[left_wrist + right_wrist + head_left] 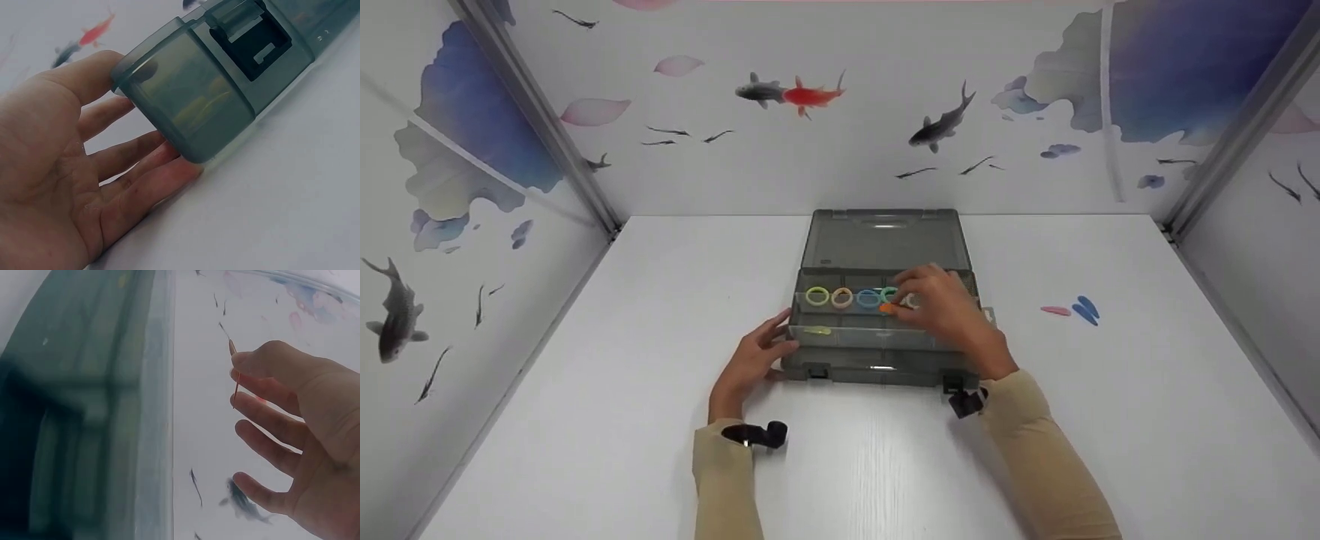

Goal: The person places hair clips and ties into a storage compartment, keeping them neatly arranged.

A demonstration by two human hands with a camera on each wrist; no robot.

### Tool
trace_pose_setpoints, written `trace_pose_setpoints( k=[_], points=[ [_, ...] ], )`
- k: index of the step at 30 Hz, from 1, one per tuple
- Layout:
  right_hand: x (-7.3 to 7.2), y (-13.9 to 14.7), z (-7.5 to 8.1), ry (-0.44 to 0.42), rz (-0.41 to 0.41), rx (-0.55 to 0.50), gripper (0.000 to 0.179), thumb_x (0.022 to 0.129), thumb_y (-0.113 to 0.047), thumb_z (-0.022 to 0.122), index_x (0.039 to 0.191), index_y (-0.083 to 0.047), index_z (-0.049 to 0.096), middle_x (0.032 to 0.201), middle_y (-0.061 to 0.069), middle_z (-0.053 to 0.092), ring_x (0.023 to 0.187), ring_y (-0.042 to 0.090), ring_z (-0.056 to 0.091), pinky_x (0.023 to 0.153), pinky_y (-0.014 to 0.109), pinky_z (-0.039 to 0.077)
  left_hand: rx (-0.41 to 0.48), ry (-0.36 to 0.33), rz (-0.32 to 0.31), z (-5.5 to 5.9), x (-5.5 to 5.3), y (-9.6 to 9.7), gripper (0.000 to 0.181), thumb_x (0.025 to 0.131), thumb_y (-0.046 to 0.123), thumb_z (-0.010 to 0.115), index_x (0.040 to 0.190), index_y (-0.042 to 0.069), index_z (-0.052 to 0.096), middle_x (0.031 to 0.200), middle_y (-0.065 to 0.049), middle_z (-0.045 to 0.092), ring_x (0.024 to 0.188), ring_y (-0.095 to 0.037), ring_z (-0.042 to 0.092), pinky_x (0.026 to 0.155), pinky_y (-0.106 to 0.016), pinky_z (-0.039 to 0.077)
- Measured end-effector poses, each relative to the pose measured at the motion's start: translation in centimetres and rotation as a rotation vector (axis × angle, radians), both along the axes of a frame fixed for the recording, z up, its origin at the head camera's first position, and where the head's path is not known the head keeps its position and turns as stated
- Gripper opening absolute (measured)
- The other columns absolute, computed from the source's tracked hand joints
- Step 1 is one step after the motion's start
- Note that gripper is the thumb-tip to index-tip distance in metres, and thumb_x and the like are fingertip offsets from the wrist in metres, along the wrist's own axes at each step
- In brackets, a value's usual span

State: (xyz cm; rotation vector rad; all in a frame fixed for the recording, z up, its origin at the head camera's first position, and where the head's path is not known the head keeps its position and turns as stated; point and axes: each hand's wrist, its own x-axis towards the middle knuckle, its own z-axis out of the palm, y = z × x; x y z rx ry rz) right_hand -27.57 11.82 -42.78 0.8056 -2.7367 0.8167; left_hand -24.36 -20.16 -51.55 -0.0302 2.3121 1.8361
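Observation:
A grey see-through compartment box (pixel 915 361) lies on the table with its lid tipped back. My left hand (pixel 751 358) grips the box's left side; in the left wrist view the thumb lies over the rim and the fingers against the outer wall. Above the compartments, my right hand (pixel 945 304) pinches an orange snap hair clip (pixel 886 308) between thumb and fingers. Seen edge-on in the right wrist view, this clip (pixel 235 389) looks thin. Yellow, peach, blue and green hair ties (pixel 817 296) line the back row. A yellow-green hair clip (pixel 817 331) lies in the row before them.
Right of the box, a pink clip (pixel 1056 310) and blue clips (pixel 1086 309) lie on the white table (pixel 660 315). The raised lid (pixel 885 240) is near the back panel (pixel 847 172), printed with fish. Side panels stand at left and right.

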Motion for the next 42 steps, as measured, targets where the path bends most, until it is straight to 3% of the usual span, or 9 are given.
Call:
trace_pose_setpoints(
  k=[7,17,26,30,33,35,38,42],
  points=[
    [-1.1,-3.4,-0.6,-0.084,0.07,-0.043,0.014,0.09,-0.024,0.076,0.093,-0.011,0.081,0.128,0.011,0.068,0.128,0.036,0.055,0.112,0.069,0.029,0.015,0.006,0.0,0.1,0.2,-0.2,0.064,0.094,0.025,0.071,0.151,0.034,0.045,0.156,-0.013,0.045,0.131,-0.033,0.056,0.079,-0.043,0.059],
    [-2.2,-6.0,-1.7,-0.226,0.058,-0.003,0.017,0.091,-0.029,0.075,0.101,-0.017,0.08,0.144,0.007,0.058,0.14,0.034,0.046,0.118,0.067,0.02,0.024,-0.006,-0.009,-0.2,-0.1,-0.3,0.064,0.093,0.028,0.072,0.151,0.034,0.045,0.157,-0.013,0.043,0.133,-0.034,0.054,0.083,-0.046,0.059],
    [-3.1,-7.1,-2.8,-0.313,0.047,0.022,0.017,0.091,-0.029,0.075,0.099,-0.015,0.081,0.143,0.008,0.06,0.139,0.031,0.049,0.117,0.07,0.019,0.024,-0.003,-0.009,-0.1,0.0,-0.2,0.064,0.093,0.027,0.072,0.151,0.035,0.045,0.157,-0.013,0.043,0.133,-0.033,0.054,0.085,-0.047,0.058],
    [-3.3,-7.3,-2.9,-0.357,0.038,0.012,0.018,0.09,-0.028,0.077,0.098,-0.013,0.081,0.135,0.008,0.066,0.13,0.028,0.057,0.114,0.058,0.036,0.03,-0.008,-0.016,-0.1,0.0,-0.1,0.064,0.094,0.027,0.071,0.151,0.034,0.044,0.157,-0.013,0.043,0.134,-0.034,0.054,0.083,-0.045,0.059],
    [-3.5,-7.4,-3.1,-0.355,0.032,0.03,0.016,0.089,-0.026,0.077,0.096,-0.012,0.081,0.12,0.006,0.073,0.112,0.025,0.067,0.097,0.046,0.053,0.027,-0.006,-0.014,-0.1,-0.1,-0.1,0.064,0.094,0.027,0.071,0.152,0.034,0.044,0.157,-0.013,0.043,0.134,-0.034,0.054,0.078,-0.041,0.059],
    [-3.5,-7.5,-3.2,-0.349,0.031,0.048,0.014,0.089,-0.025,0.078,0.094,-0.013,0.082,0.109,0.005,0.076,0.099,0.023,0.07,0.088,0.044,0.056,0.025,-0.003,-0.012,-0.1,0.0,0.0,0.064,0.094,0.027,0.071,0.152,0.033,0.044,0.156,-0.013,0.044,0.134,-0.034,0.054,0.076,-0.04,0.059],
    [-3.6,-7.7,-3.3,-0.341,0.022,0.068,0.013,0.088,-0.027,0.078,0.091,-0.015,0.082,0.102,0.004,0.078,0.094,0.022,0.071,0.102,0.051,0.048,0.031,-0.008,-0.003,-0.1,0.0,-0.1,0.064,0.093,0.026,0.072,0.151,0.033,0.045,0.156,-0.012,0.045,0.134,-0.034,0.054,0.077,-0.041,0.059],
    [-3.6,-8.0,-3.4,-0.357,-0.001,0.068,0.012,0.088,-0.026,0.079,0.088,-0.014,0.082,0.098,0.004,0.078,0.096,0.024,0.071,0.118,0.065,0.024,0.04,-0.009,-0.005,-0.2,-0.1,-0.2,0.064,0.093,0.026,0.072,0.151,0.032,0.045,0.156,-0.013,0.044,0.133,-0.034,0.055,0.08,-0.044,0.059]
  ],
)
